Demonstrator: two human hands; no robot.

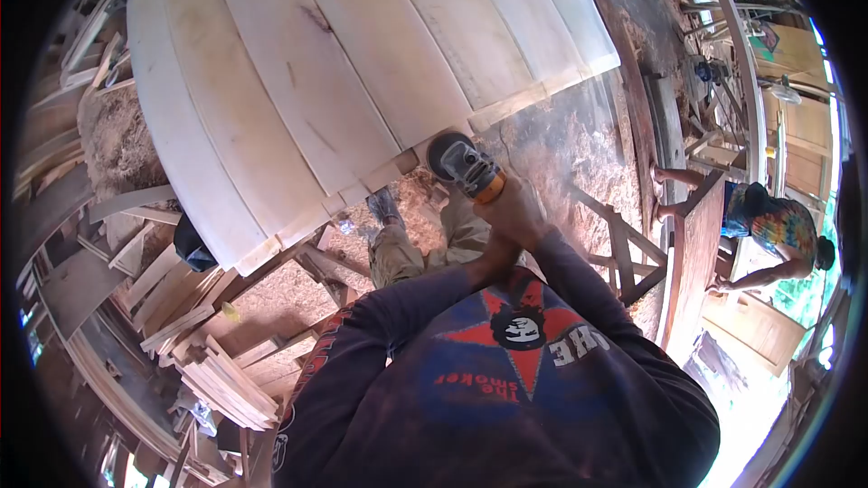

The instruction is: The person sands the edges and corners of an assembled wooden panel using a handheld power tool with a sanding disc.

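Observation:
An angle grinder (475, 173) with an orange body and a round dark disc (446, 155) is in front of me. Its disc is at the near edge of a panel of pale wooden planks (334, 54); exact contact is hard to see. My right hand (519, 208) is closed around the orange body. Close against it, my left hand (497, 251) is closed at the rear of the same tool, its fingers mostly hidden. The planks lie side by side, with uneven ends toward me.
Sawdust (280, 307) covers the ground around my legs. Stacked offcuts (226, 386) and loose boards lie at left. A wooden trestle (619, 248) stands at right. Beyond it, another person (773, 224) in a colourful shirt bends over by a wide board (692, 258).

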